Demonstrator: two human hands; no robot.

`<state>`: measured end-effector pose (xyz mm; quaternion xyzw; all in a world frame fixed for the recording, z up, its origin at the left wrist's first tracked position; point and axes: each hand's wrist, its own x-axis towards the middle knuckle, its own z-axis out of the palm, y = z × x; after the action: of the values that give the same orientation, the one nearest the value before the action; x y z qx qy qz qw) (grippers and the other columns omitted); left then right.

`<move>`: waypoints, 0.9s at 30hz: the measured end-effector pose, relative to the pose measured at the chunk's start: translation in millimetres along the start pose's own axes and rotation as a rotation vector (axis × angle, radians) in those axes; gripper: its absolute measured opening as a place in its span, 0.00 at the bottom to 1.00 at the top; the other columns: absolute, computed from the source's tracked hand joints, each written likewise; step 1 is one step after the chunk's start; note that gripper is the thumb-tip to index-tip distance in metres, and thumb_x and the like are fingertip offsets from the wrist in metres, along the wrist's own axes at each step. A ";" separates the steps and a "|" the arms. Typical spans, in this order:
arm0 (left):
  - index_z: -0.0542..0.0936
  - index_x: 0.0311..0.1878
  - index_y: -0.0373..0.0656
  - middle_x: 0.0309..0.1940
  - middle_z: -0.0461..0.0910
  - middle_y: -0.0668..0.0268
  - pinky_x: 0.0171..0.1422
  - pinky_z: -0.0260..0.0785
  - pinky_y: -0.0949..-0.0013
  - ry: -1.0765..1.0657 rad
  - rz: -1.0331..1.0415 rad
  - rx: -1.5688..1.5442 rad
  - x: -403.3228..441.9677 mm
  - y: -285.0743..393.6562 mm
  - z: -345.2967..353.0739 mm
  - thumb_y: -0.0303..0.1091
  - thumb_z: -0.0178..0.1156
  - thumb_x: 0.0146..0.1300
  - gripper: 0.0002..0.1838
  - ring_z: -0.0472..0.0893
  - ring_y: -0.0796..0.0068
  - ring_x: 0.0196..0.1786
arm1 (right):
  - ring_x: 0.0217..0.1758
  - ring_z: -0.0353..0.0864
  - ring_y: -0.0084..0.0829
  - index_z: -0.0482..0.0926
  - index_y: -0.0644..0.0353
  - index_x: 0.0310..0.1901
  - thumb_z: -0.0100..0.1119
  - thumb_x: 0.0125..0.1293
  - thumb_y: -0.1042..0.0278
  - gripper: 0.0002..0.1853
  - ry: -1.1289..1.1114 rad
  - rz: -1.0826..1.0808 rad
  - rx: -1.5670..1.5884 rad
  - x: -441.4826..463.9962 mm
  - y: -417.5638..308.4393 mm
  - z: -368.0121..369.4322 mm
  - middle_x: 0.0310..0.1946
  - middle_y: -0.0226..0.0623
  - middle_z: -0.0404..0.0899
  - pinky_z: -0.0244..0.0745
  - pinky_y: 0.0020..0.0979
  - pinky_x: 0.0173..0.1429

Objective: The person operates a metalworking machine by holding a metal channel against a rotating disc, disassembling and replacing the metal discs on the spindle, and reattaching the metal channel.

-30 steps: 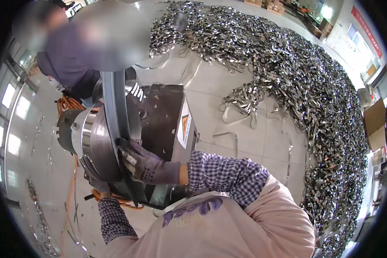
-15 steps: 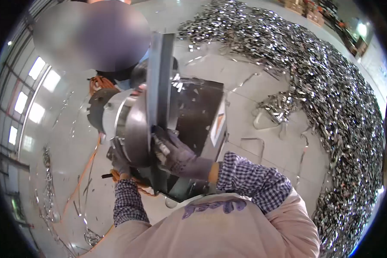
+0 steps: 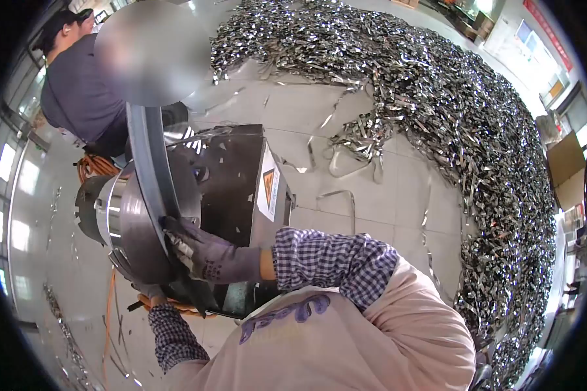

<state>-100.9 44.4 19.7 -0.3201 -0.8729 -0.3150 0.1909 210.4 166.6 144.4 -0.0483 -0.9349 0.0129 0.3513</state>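
A heavy round metal drum (image 3: 137, 208) is mounted on the left side of a dark box-shaped machine (image 3: 231, 189). Across the drum lies a long grey metal strip (image 3: 153, 163), bowed and channel-shaped, whose lower end drops past my hands. My right hand (image 3: 212, 254), in a grey-purple glove, presses its bent fingers around the strip's near side. On the drum's left, my left hand (image 3: 134, 274), also gloved, rests with fingers stretched along the metal. Part of that hand is hidden behind the drum.
A co-worker (image 3: 81, 91) in a dark top is beyond the machine, at the strip's far end. A big heap of shiny metal ribbons (image 3: 437, 111) curves along the right. A warning label (image 3: 267, 186) marks the machine's side. Orange cable (image 3: 109, 313) trails on the floor.
The view has swung, so machine and hands sit further left. The strip now looks tilted and bowed instead of upright. My hands remain on either side of the drum.
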 end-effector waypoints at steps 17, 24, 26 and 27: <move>0.67 0.62 0.45 0.56 0.72 0.57 0.56 0.68 0.66 -0.022 -0.002 0.026 -19.8 -4.8 1.8 0.41 0.50 0.65 0.23 0.71 0.62 0.60 | 0.68 0.52 0.62 0.75 0.81 0.43 0.50 0.48 0.65 0.25 0.126 -0.011 -0.067 -0.1 -1.1 5.1 0.56 0.68 0.63 0.41 0.57 0.74; 0.67 0.62 0.44 0.57 0.72 0.57 0.57 0.68 0.66 -0.035 0.011 0.028 -16.9 -3.9 8.3 0.41 0.50 0.65 0.24 0.70 0.62 0.60 | 0.69 0.52 0.60 0.74 0.80 0.45 0.50 0.48 0.65 0.25 -0.038 -0.033 -0.006 0.8 -1.5 2.7 0.59 0.65 0.61 0.40 0.58 0.74; 0.66 0.63 0.44 0.57 0.72 0.57 0.57 0.67 0.66 -0.033 0.013 0.025 -14.6 -4.2 9.1 0.41 0.50 0.65 0.24 0.70 0.62 0.60 | 0.69 0.52 0.59 0.73 0.80 0.46 0.50 0.49 0.65 0.26 0.165 0.002 -0.076 -2.4 -1.0 34.9 0.60 0.65 0.60 0.40 0.58 0.74; 0.66 0.63 0.44 0.57 0.72 0.57 0.57 0.67 0.66 -0.029 0.015 0.030 -12.9 -4.2 7.8 0.42 0.50 0.65 0.24 0.70 0.62 0.60 | 0.69 0.51 0.60 0.73 0.79 0.46 0.49 0.49 0.65 0.26 0.204 -0.009 -0.161 -3.5 0.1 44.8 0.60 0.65 0.60 0.40 0.57 0.74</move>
<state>-95.4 41.4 5.4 -0.3285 -0.8777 -0.2956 0.1853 183.5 166.8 108.4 -0.0732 -0.8924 -0.0689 0.4398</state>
